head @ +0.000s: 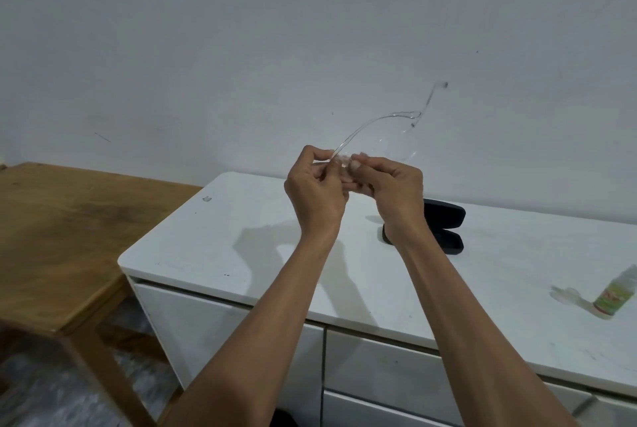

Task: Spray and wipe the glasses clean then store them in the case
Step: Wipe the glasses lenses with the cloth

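Both hands are raised above a white cabinet (220, 237) and meet in front of a pale wall (241, 47). The left hand (315, 190) is curled shut, its thumb and fingers pinching one end of a pair of clear-framed glasses (375, 132). The right hand (393, 185) is closed beside it, fingertips gripping the same end of the frame, so that the two hands nearly touch. From this shared grip the transparent frame arcs up and to the right, with a lens faintly visible below the curve and a thin temple arm rising farther right against the wall. Whether a cloth sits between the fingers cannot be told. On the cabinet top, behind the right wrist, a black glasses case (444, 225) lies open, its two halves stacked in view. Well apart, near the right edge, a small spray bottle (617, 292) with a green label stands tilted. A wooden table (69, 226) stands to the cabinet's left.
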Tool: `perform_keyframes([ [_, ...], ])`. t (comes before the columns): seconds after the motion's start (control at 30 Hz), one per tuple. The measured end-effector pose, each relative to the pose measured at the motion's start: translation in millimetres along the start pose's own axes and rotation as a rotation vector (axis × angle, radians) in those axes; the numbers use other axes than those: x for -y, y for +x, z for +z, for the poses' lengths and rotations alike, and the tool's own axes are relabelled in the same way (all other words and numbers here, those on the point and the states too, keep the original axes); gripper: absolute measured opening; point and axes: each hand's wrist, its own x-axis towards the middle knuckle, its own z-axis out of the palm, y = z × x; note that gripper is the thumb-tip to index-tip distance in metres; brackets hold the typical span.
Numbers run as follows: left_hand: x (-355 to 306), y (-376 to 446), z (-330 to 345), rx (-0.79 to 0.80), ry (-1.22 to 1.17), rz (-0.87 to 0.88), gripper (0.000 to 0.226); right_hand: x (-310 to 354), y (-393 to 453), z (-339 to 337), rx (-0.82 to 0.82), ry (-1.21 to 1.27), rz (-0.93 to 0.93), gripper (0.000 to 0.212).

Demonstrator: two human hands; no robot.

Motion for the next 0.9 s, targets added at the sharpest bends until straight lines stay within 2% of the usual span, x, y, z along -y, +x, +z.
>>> perform_keyframes([
  [0.13,7.0,0.6,-13.3,0.049,0.037,-0.029,0.014,10.4,4.6,-20.0,0.209,-0.245,0.076,0.007],
  [0.2,8.9,-0.2,-15.8,0.088,0.040,-0.037,0.011,12.8,4.2,-24.7,0.226,-0.309,0.063,0.008],
  [0.37,-0.2,-1.1,-8.3,0.082,-0.005,-0.034,0.010,4.7,-11.8,-18.6,0.007,-0.251,-0.160,0.016],
  [0.5,-5.7,-4.3,-3.5,0.058,-0.068,-0.070,0.011,1.6,-20.9,-9.2,-0.082,-0.148,-0.270,0.018],
  [0.77,-11.1,-9.3,5.6,0.034,-0.123,-0.087,0.010,0.3,-32.3,7.1,-0.212,0.187,-0.208,0.004],
  [0.9,-16.0,-14.6,7.2,0.055,-0.106,-0.036,0.009,0.5,-29.9,12.3,-0.255,0.225,-0.183,0.011],
])
